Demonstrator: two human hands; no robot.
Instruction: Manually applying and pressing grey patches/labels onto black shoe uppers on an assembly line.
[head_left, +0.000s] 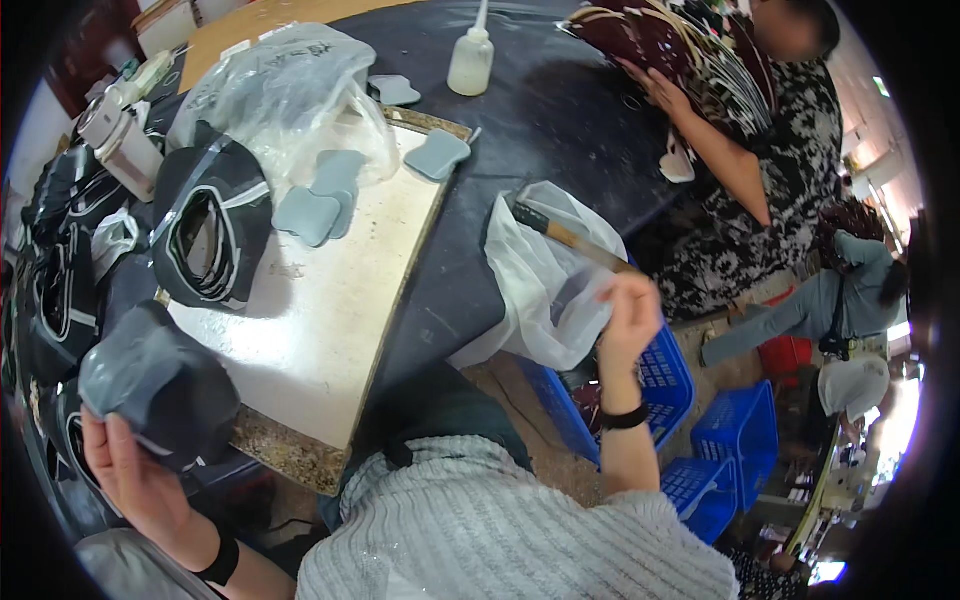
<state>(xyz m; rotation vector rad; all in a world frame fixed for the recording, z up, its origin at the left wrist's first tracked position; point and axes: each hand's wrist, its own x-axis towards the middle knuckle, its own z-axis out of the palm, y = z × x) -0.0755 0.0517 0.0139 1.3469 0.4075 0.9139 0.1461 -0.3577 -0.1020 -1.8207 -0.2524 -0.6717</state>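
Note:
My left hand (140, 490) grips the near edge of a dark grey, curved, layered piece (160, 385) at the left front corner of the white board (330, 330). My right hand (632, 310) is raised over the right side, its fingertips pinched together; whatever they hold, if anything, is too small to make out. Just beyond those fingers a tool with a black end and wooden handle (575, 240) lies across a white plastic bag (535, 310). On the board are several grey flat cutouts (310, 215) and a rolled dark bundle with pale edging (210, 225).
More dark bundles (65, 300) crowd the left side beside a whitish canister (120, 150). A clear plastic bag (290, 95) and a squeeze bottle (471, 62) stand farther back. Blue baskets (735, 440) are on the floor at right. A co-worker's arm (720, 150) holds dark red pieces opposite.

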